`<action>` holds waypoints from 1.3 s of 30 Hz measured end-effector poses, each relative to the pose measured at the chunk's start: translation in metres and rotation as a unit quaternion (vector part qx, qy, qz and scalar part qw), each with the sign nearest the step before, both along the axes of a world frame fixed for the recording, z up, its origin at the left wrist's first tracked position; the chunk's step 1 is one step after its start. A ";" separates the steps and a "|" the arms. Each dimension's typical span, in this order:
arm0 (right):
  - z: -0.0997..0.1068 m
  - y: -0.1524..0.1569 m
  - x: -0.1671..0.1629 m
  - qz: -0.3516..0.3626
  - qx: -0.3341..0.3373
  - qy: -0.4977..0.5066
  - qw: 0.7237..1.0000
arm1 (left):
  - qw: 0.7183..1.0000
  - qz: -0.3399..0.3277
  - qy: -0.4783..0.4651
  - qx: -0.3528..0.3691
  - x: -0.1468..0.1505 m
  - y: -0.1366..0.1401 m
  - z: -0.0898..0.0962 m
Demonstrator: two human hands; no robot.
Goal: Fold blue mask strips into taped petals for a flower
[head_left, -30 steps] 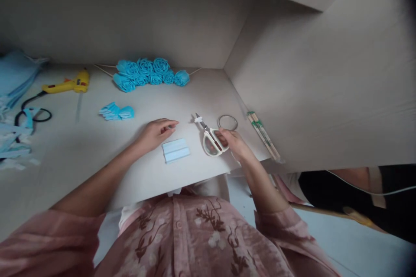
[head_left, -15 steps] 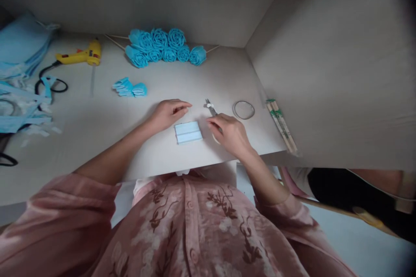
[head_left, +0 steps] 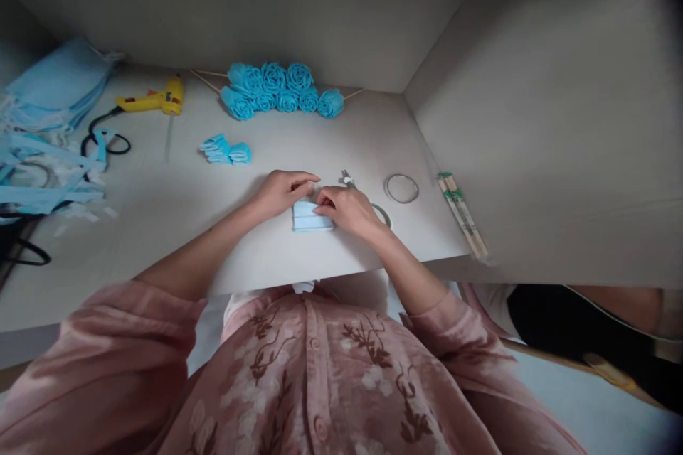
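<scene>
Seen from the head camera, a person in a pink floral-embroidered shirt (head_left: 314, 370) works with both bare hands over a pleated light-blue mask piece (head_left: 312, 223) lying flat near the front edge of a pale table (head_left: 277, 256). The right hand (head_left: 349, 208) reaches across the piece's upper right corner, thumb and fingertips drawn narrowly together on it; whether they grip the edge cannot be told. The left hand (head_left: 280, 192) rests just beyond the upper left corner, fingers curled in and close to the thumb, and whether anything sits between them is hidden.

A pair of scissors (head_left: 346, 176) lies partly covered by the right hand, blade tips pointing away and a pale handle loop showing beside the wrist. To its right is a thin grey ring (head_left: 402, 188), and farther right a bundle of wooden sticks (head_left: 462, 217) with green markings lies along the side panel.

Blue crepe roses (head_left: 277, 90) on thin stems line the back. Nearer, left of centre, sit two gathered blue strips (head_left: 225, 150). At far left, a yellow glue gun (head_left: 152, 98) with a black cord lies beside a stack of light-blue face masks (head_left: 58, 85) and tangled offcuts (head_left: 53, 163).
</scene>
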State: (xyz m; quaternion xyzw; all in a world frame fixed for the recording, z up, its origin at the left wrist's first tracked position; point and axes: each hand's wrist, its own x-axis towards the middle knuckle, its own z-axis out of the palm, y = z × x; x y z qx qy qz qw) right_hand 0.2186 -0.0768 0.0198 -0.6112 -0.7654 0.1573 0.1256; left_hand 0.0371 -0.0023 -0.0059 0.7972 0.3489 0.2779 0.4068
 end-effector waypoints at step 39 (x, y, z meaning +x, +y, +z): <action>0.003 0.032 0.019 0.115 0.163 0.223 0.954 | 0.938 0.084 -0.211 -0.262 0.005 -0.004 0.010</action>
